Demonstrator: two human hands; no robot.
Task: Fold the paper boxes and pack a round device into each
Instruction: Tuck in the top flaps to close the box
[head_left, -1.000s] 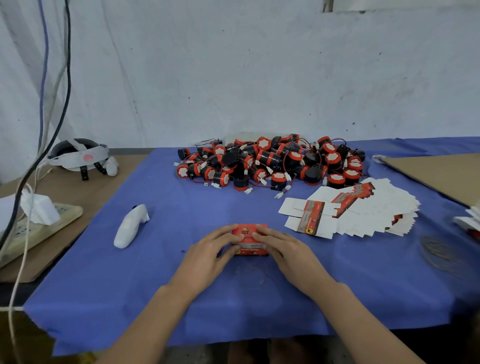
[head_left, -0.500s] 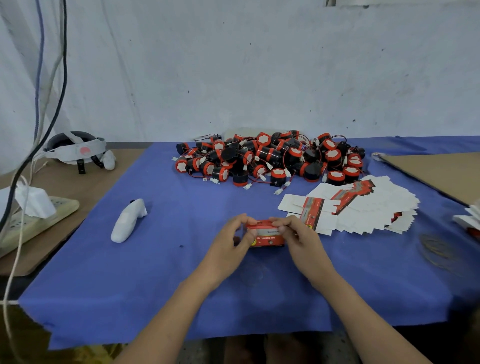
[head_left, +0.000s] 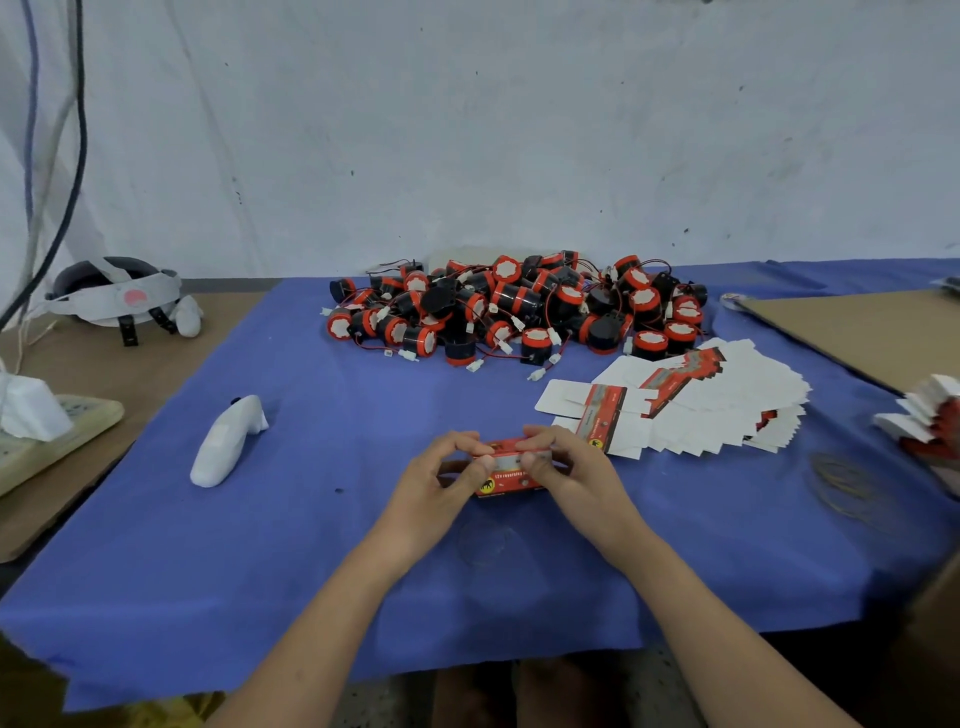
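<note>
Both forearms reach in from the near edge and converge at the middle of the table. The left hand (head_left: 441, 483) grips the left end of a red paper box (head_left: 511, 470), fingers curled over its top and thumb pressed on the near face. The right hand (head_left: 576, 478) mirrors it on the right end, pinching with curled fingers and thumb. The box lies lengthwise between them, printed side toward the camera (whether it touches the blue cloth (head_left: 311, 545) or hangs just above it cannot be told).

Just beyond the right hand lies a fanned stack of flat box blanks (head_left: 717, 405). Farther back sits the pile of round devices (head_left: 519, 312), red and black with loose wires. Well to the left, a white controller (head_left: 226, 441) rests on the cloth.
</note>
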